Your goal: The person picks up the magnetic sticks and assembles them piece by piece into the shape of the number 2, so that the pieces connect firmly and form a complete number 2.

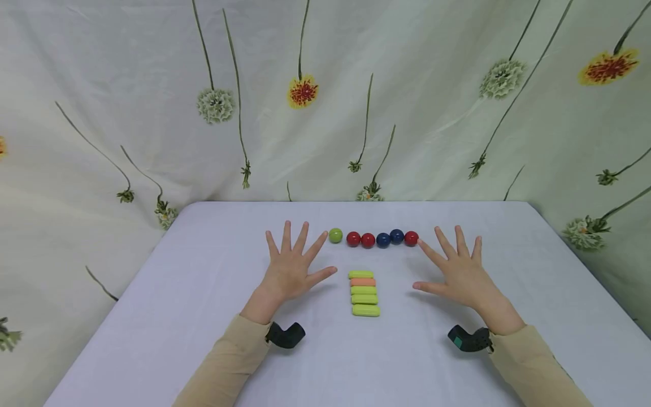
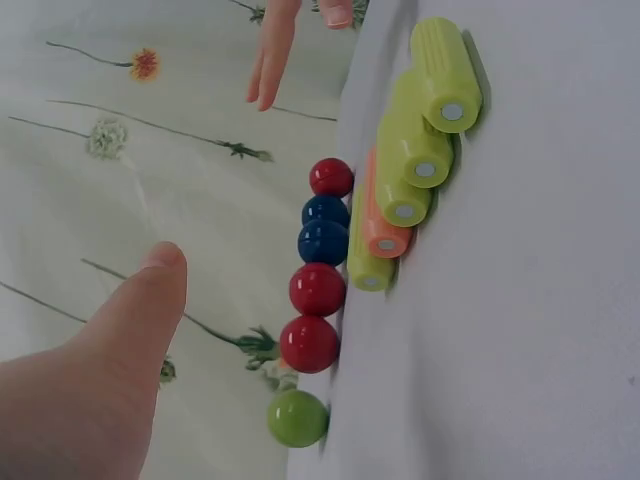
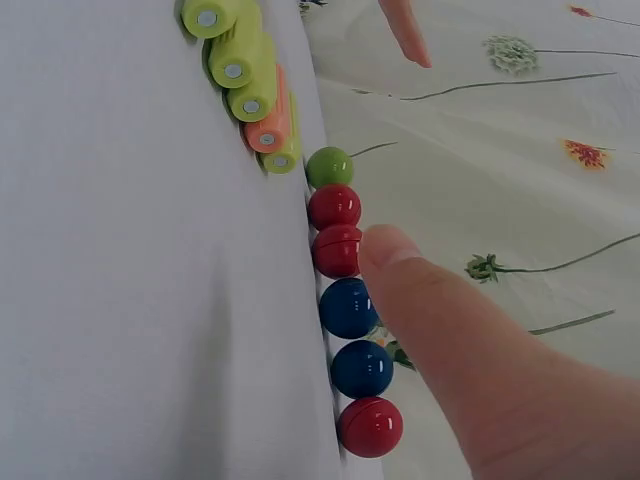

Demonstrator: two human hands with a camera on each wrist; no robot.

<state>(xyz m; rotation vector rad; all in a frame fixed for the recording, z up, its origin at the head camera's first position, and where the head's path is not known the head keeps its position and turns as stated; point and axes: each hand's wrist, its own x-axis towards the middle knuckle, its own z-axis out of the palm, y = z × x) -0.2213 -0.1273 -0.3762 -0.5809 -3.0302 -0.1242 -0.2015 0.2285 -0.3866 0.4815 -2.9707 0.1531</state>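
Note:
My left hand [image 1: 290, 271] hovers over the left half of the table with its fingers spread, holding nothing. Mirroring it on the right, my right hand [image 1: 461, 277] also has spread fingers and no thing in it. Between the hands lies a column of short ribbed rods, several lime yellow [image 1: 365, 310] and one orange [image 1: 363, 282]; pale round discs show at their ends in the wrist views. Behind them runs a row of glossy balls: a green ball [image 1: 335, 236] at the left, red balls [image 1: 353, 239], blue balls [image 1: 383, 240], and a red ball [image 1: 411, 238] near my right index fingertip.
A white cloth covers the table [image 1: 203, 339]. Behind it hangs a pale curtain [image 1: 407, 68] printed with flowers and stems. Each wrist carries a black camera mount, the left mount [image 1: 286, 335] and the right mount [image 1: 469, 339], both jutting inward.

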